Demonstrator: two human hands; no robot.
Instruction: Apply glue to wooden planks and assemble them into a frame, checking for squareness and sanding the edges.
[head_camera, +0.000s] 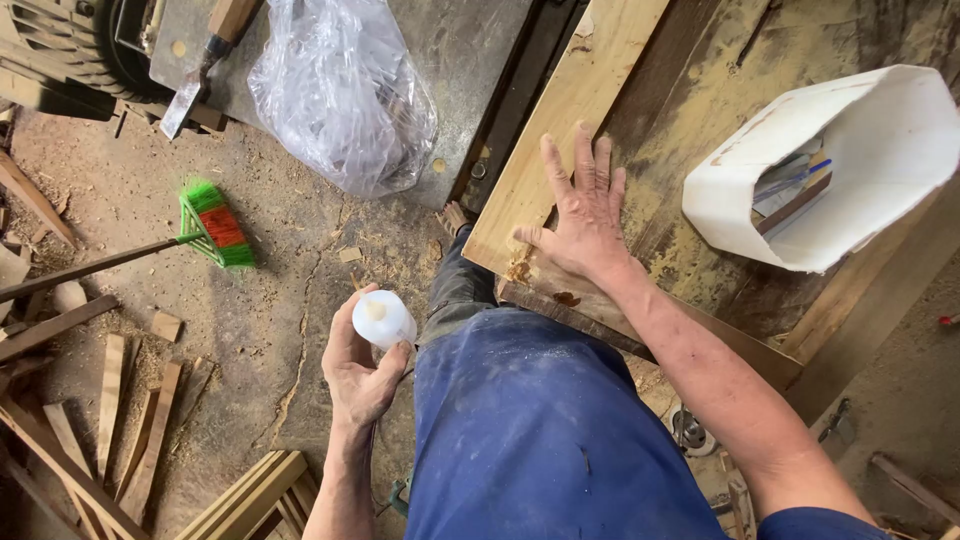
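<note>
Left hand (358, 375): at about 7 o'clock of the view, fingers curled around a small white squeeze bottle (383, 319), held nozzle-up over the sawdust floor (280, 300). Right hand (583, 210): near centre, towards 1 o'clock, open and pressed palm-down on a pale wooden board (560, 110) lying on the workbench (700, 120). Surroundings: white cut-open container (880, 130) with pens at 2 o'clock, clear plastic bag (340, 90) at 11 o'clock, green-and-orange broom (215, 225) at 9 o'clock, scrap wood strips (110, 410) at 8 o'clock.
</note>
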